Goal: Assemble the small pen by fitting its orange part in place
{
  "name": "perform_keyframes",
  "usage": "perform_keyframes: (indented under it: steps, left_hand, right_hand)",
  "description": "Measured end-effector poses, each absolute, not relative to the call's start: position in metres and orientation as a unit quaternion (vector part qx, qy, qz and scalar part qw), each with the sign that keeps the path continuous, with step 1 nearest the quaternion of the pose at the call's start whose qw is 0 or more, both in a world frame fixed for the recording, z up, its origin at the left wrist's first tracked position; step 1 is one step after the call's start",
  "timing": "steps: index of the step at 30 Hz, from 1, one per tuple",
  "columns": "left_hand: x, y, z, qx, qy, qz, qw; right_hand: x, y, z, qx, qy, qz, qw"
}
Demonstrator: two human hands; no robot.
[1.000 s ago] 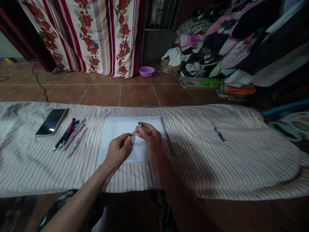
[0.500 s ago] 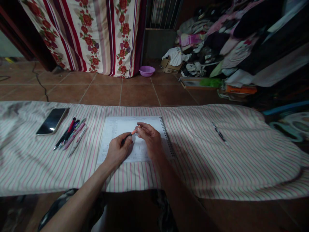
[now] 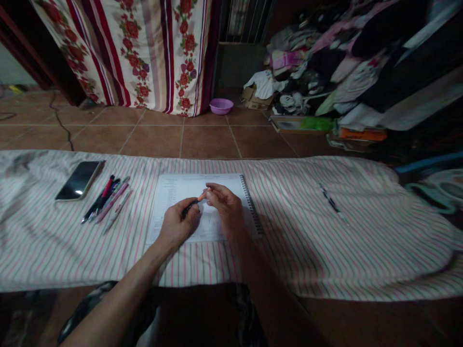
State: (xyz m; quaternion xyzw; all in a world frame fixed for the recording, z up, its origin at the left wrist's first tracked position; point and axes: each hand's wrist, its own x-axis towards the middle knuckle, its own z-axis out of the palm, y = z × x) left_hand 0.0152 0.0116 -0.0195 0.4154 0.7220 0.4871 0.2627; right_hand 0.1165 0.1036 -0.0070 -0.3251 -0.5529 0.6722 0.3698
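Both hands meet over a spiral-bound notebook [image 3: 173, 193] lying open on a pink-striped cloth [image 3: 325, 241]. My left hand [image 3: 177, 226] is closed round the dark lower end of an orange pen [image 3: 197, 198]. My right hand [image 3: 226, 207] pinches the pen's orange upper end between thumb and fingertips. The pen is held just above the printed page.
Several pens [image 3: 106, 200] lie in a bundle left of the notebook, with a dark phone [image 3: 78, 180] beyond them. One more pen [image 3: 328, 197] lies on the cloth at right. Past the cloth are brown floor tiles, a purple bowl [image 3: 221, 106], a floral curtain [image 3: 144, 53] and piled clothes [image 3: 325, 62].
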Motion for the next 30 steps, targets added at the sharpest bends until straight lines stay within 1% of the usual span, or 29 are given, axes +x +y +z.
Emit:
perform_keyframes:
  steps: [8, 17, 23, 30]
  left_hand:
    - [0.012, 0.011, -0.021, 0.428, 0.715, 0.494, 0.249]
    - [0.010, 0.010, -0.020, 0.437, 0.726, 0.478, 0.231]
    - [0.007, 0.010, -0.024, 0.470, 0.729, 0.453, 0.208]
    - [0.007, 0.010, -0.023, 0.482, 0.725, 0.448, 0.205]
  right_hand:
    - [0.115, 0.105, -0.011, -0.320, -0.552, 0.670, 0.381]
    - [0.122, 0.109, -0.013, -0.297, -0.659, 0.578, 0.379]
    - [0.126, 0.111, -0.011, -0.273, -0.682, 0.572, 0.365]
    - [0.126, 0.111, -0.009, -0.300, -0.698, 0.550, 0.348]
